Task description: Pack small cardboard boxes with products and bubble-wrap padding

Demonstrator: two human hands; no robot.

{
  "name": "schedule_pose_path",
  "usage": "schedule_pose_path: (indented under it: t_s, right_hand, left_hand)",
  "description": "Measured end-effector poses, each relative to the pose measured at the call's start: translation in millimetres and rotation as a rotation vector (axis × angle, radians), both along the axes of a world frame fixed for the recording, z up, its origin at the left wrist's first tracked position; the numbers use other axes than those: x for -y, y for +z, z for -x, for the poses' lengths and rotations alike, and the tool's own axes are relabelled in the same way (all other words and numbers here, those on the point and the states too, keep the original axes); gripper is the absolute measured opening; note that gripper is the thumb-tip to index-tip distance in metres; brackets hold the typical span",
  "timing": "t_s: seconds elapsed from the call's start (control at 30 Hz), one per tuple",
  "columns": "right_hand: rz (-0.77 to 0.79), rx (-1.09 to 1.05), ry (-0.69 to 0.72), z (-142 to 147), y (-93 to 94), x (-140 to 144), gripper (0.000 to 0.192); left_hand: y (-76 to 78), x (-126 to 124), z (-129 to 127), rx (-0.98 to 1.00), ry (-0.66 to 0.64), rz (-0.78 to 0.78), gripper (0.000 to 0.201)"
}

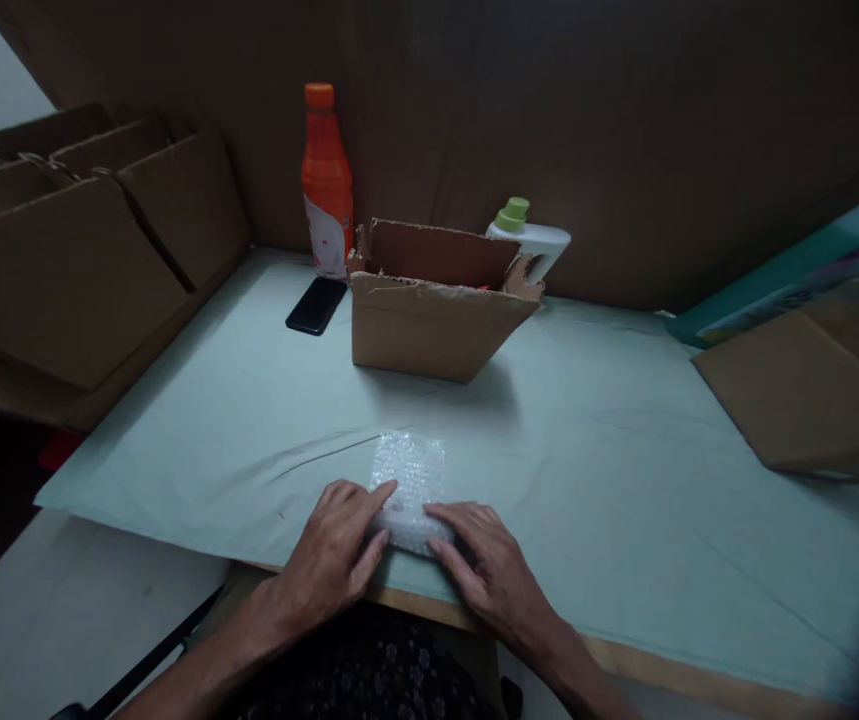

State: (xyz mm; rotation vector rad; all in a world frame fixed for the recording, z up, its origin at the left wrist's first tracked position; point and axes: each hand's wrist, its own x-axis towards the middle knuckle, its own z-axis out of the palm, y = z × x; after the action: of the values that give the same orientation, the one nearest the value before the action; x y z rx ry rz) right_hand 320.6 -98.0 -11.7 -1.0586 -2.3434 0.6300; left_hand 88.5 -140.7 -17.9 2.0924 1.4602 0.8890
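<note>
A strip of bubble wrap (410, 468) lies on the pale green cloth near the table's front edge. Its near end is rolled up into a thick roll, and whatever may be inside is hidden. My left hand (340, 535) grips the left end of the roll between thumb and fingers, the index finger stretched onto the wrap. At the right end, my right hand (485, 550) holds the roll in the same way, thumb on the near side. The flat part of the wrap points away from me.
Beyond the wrap stands an open cardboard box (429, 325). Behind it are an orange bottle (326, 185), a black phone (316, 306) and a white bottle with green cap (530, 235). Cardboard dividers (61, 270) stand left; a carton (811, 390) and teal package (781, 290) lie right.
</note>
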Motion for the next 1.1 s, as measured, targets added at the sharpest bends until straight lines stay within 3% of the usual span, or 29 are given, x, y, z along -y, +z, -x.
schedule_pose_path:
  t_s: [0.13,0.23,0.43,0.6,0.73,0.83,0.9,0.97,1.03,1.1]
  right_hand:
    - [-0.287,0.092,-0.058,4,-0.4,0,0.034]
    - [-0.322,0.209,0.014,11,-1.5,-5,0.033]
    - [-0.068,-0.005,-0.037,12,-1.3,-20,0.029]
    - [0.237,-0.115,-0.06,11,5.2,-14,0.025]
    - [0.272,-0.141,-0.057,4,3.0,-18,0.023]
    - [0.35,-0.222,-0.11,-5,1.6,-26,0.046]
    - [0.549,-0.308,-0.097,-10,4.1,-31,0.066]
    - [0.731,-0.363,-0.043,-15,8.3,-36,0.061]
    - [0.768,-0.384,-0.067,-20,12.5,-41,0.048]
    - [0.698,-0.373,-0.184,-27,16.4,-48,0.042]
  left_hand:
    - [-10.8,-30,-4,-0.119,0.127,-0.03,0.049]
    - [-12.8,-42,-6,-0.121,0.198,-0.009,0.046]
    - [-6.8,-19,0,0.39,0.337,0.316,0.069]
    - [-13.0,-20,-2,0.708,0.24,0.55,0.092]
    - [-10.1,-29,-10,0.991,0.189,0.604,0.104]
    - [-2.8,-30,-19,1.104,0.087,0.657,0.106]
    - [0.2,-29,-24,1.119,0.05,0.653,0.101]
    - [2.6,-30,-26,1.074,0.017,0.613,0.092]
    - [9.3,-37,-23,0.919,-0.02,0.514,0.08]
    - [25.5,-56,-12,0.635,-0.01,0.275,0.072]
